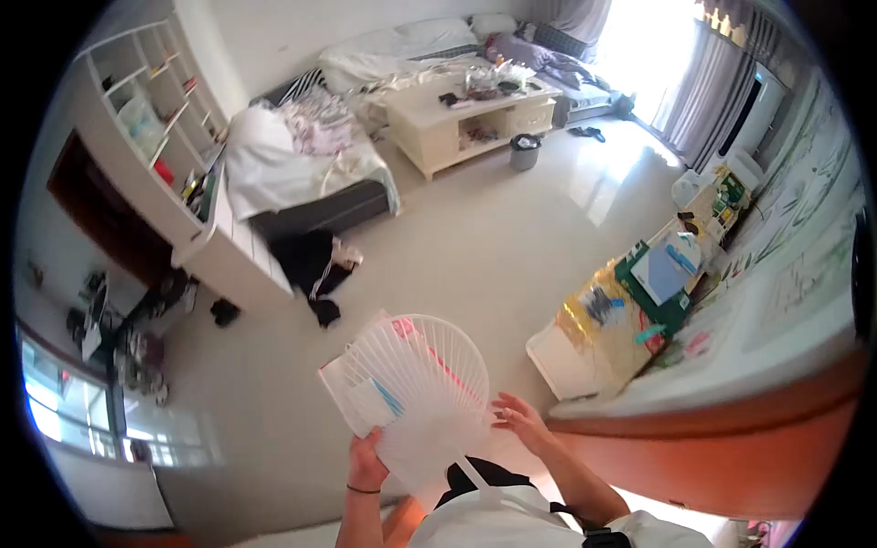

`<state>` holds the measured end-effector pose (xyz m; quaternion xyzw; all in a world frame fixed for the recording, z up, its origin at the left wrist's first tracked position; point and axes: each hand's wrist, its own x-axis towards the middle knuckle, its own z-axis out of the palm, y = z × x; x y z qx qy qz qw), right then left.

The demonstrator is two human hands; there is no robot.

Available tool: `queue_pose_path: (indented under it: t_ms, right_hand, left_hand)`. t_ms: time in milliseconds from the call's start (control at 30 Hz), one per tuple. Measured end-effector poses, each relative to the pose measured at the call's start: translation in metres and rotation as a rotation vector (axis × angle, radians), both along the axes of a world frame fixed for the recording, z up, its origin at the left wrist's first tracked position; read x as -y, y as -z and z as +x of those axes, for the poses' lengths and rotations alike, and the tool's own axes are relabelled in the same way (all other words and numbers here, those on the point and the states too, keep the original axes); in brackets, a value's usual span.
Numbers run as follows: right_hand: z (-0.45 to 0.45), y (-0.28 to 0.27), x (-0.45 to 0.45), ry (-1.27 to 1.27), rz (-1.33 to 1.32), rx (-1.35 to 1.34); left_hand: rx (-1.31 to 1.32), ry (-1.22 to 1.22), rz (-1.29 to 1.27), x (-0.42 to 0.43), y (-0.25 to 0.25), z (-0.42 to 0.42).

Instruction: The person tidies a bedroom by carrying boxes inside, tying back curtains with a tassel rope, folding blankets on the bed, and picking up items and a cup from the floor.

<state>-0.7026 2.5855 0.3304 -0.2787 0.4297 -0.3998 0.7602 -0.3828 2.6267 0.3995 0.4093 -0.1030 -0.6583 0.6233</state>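
My left hand [368, 463], with a dark band at the wrist, grips the lower left edge of a white ribbed fan [429, 393] and the flat items with it. The fan is round, its handle pointing down toward my body. Behind its ribs show a white and pink sheet [402, 327] and a pale packet [367, 402] with blue strips. My right hand [519, 422] is just right of the fan, fingers apart, with nothing in it.
A low cabinet [553, 365] with a green box and a blue-white box stands at right. Farther off are a coffee table [425, 137], a grey bin [524, 155] and a draped sofa [265, 169]. Dark clothing [306, 260] lies on the floor.
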Motion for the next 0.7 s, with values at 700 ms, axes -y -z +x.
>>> queue_pose_path:
  t_ms: [700]
  right_hand:
    - [-0.040,-0.069,0.798,0.493,0.122,0.093]
  left_hand:
    - [-0.129,0.715,-0.008,0.936,0.006,-0.089]
